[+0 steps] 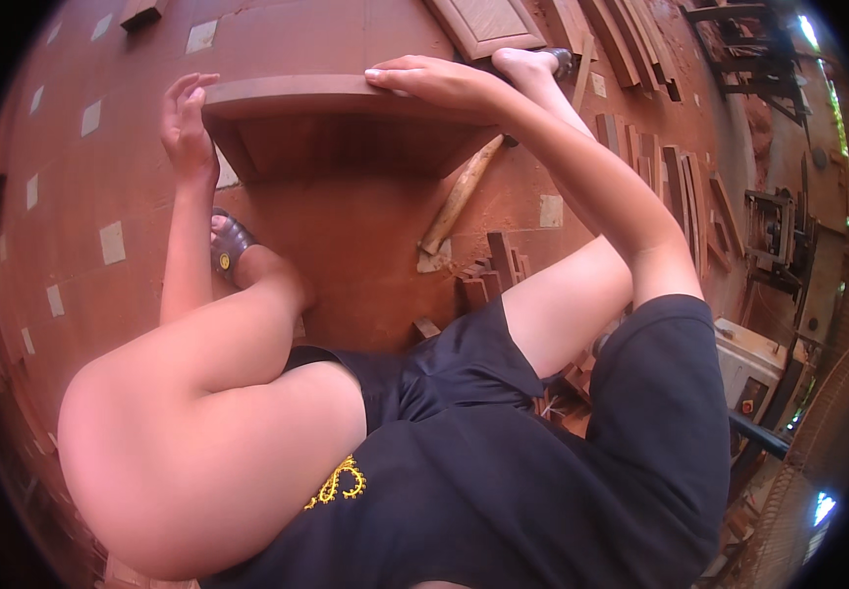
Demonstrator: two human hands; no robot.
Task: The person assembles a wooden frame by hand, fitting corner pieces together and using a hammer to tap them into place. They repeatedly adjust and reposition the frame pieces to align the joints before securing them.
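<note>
A reddish-brown framed wooden panel (346, 133) stands tilted on edge in front of me, its recessed face in shadow. At its left end my left hand (187, 133) presses against the corner, fingers bent and pointing up. My right hand (434, 80) is laid over the right part of the long upper edge, fingers together along the wood; its thumb is hidden. Between them the two hands hold the panel. Below its right end lies a pale round wooden stick (461, 196), its upper end partly hidden by the panel.
Another framed wooden panel (488, 25) lies by my right foot (530, 64). Cut wooden strips (680, 191) are lined up at the right, and small wood blocks (488, 275) sit between my legs. A light-coloured box (746, 363) and dark metal frames (773, 231) stand farther right.
</note>
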